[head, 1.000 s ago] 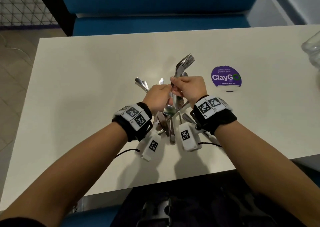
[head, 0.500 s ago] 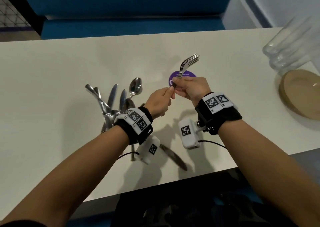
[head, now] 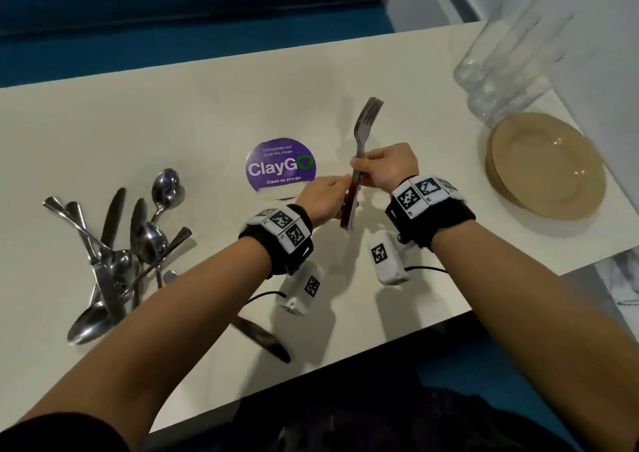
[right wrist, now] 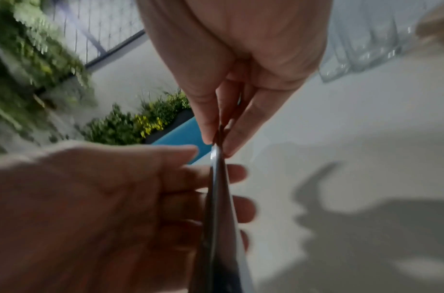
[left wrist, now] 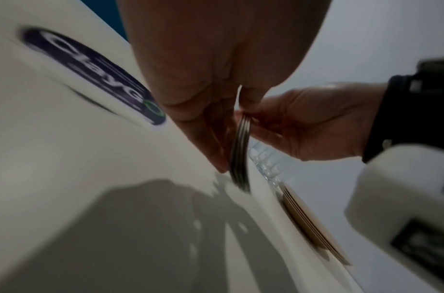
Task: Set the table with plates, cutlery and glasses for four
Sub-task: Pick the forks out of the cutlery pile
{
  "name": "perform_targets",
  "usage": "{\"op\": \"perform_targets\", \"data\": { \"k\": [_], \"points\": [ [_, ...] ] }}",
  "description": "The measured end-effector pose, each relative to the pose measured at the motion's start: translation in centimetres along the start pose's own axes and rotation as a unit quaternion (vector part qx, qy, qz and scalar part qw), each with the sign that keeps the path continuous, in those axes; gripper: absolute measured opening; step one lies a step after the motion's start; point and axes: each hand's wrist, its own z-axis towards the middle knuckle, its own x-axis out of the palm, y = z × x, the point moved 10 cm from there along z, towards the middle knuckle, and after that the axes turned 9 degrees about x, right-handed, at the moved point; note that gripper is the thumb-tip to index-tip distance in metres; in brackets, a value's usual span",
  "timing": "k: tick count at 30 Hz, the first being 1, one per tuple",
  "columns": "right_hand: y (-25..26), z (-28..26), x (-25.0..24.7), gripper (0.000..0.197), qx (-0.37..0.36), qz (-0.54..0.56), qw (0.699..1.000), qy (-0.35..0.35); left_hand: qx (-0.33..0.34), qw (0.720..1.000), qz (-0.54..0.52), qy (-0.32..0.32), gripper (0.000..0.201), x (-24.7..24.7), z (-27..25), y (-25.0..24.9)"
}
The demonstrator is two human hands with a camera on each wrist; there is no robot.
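Observation:
My right hand (head: 361, 171) pinches a stack of forks (head: 368, 119) at mid-handle, tines up, above the table just right of the purple sticker. My left hand (head: 340, 192) lies with straight fingers against the lower handles. In the left wrist view the forks' handles (left wrist: 238, 158) hang beside my left fingers (left wrist: 211, 142). In the right wrist view my right hand (right wrist: 218, 146) nips the forks (right wrist: 218, 218) edge-on. A pile of spoons and knives (head: 121, 251) lies at the left. Tan plates (head: 546, 164) are stacked at the right, with clear glasses (head: 501, 57) behind them.
The cream table (head: 173, 113) carries a purple "ClayGo" sticker (head: 280, 168) at its middle. One knife (head: 262, 339) lies alone near the front edge under my left forearm. A blue bench (head: 173, 19) runs along the far side.
Both hands lifted the forks out of the cutlery pile and carried them right, past the sticker. The view swung right, bringing the plates and glasses in.

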Motion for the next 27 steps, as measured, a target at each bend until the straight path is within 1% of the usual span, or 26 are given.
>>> {"op": "perform_targets", "data": {
  "k": [2, 3, 4, 5, 6, 7, 9, 10, 12, 15, 18, 20, 24, 27],
  "points": [
    [0.2, 1.1, -2.0, 0.007, -0.021, -0.088, 0.995, -0.032, -0.004, 1.000, 0.004, -0.005, 0.034, 0.9, 1.6, -0.3],
    [0.1, 2.1, -2.9, 0.010, -0.032, -0.125, 0.991, -0.048, -0.004, 1.000, 0.014, -0.011, 0.034, 1.1, 2.4, -0.3],
    [0.4, 5.5, -6.4, 0.014, -0.027, -0.174, 0.983, -0.060, -0.016, 1.000, 0.008, -0.021, 0.033, 4.1, 5.8, -1.5],
    [0.4, 5.8, -6.8, 0.016, -0.037, -0.216, 0.973, -0.071, -0.016, 0.999, 0.014, -0.033, 0.032, 3.8, 6.1, -1.4],
    [0.1, 6.1, -6.9, 0.018, -0.031, -0.251, 0.965, -0.075, -0.013, 0.999, 0.009, -0.037, 0.030, 3.9, 6.5, -1.6],
    [0.2, 6.6, -7.3, 0.018, -0.046, -0.281, 0.955, -0.083, -0.013, 0.999, -0.007, -0.037, 0.028, 4.4, 7.4, -1.5],
    [0.4, 8.7, -8.7, 0.018, -0.055, -0.324, 0.941, -0.085, -0.017, 0.999, -0.023, -0.046, 0.029, 6.3, 9.3, -2.1],
    [0.1, 9.8, -9.5, 0.017, -0.050, -0.339, 0.935, -0.088, -0.015, 0.999, -0.015, -0.049, 0.032, 7.4, 10.4, -2.4],
    [-0.3, 11.6, -10.7, 0.017, -0.052, -0.361, 0.927, -0.090, -0.022, 0.998, -0.014, -0.050, 0.035, 9.3, 12.4, -2.9],
    [-0.9, 13.3, -12.4, 0.017, -0.059, -0.367, 0.924, -0.088, -0.033, 0.997, -0.036, -0.062, 0.037, 11.2, 14.7, -3.0],
    [-1.5, 14.4, -13.4, 0.017, -0.061, -0.355, 0.929, -0.084, -0.047, 0.996, -0.035, -0.062, 0.037, 12.7, 15.7, -3.6],
    [-2.0, 14.8, -14.0, 0.016, -0.065, -0.347, 0.932, -0.083, -0.058, 0.996, -0.026, -0.059, 0.034, 13.4, 16.1, -3.7],
    [-3.2, 14.7, -14.5, 0.017, -0.074, -0.352, 0.930, -0.078, -0.054, 0.995, -0.057, -0.060, 0.033, 14.5, 17.0, -3.9],
    [-3.2, 15.1, -14.9, 0.018, -0.075, -0.358, 0.927, -0.083, -0.053, 0.996, -0.052, -0.058, 0.034, 15.0, 17.8, -4.2]
  ]
}}
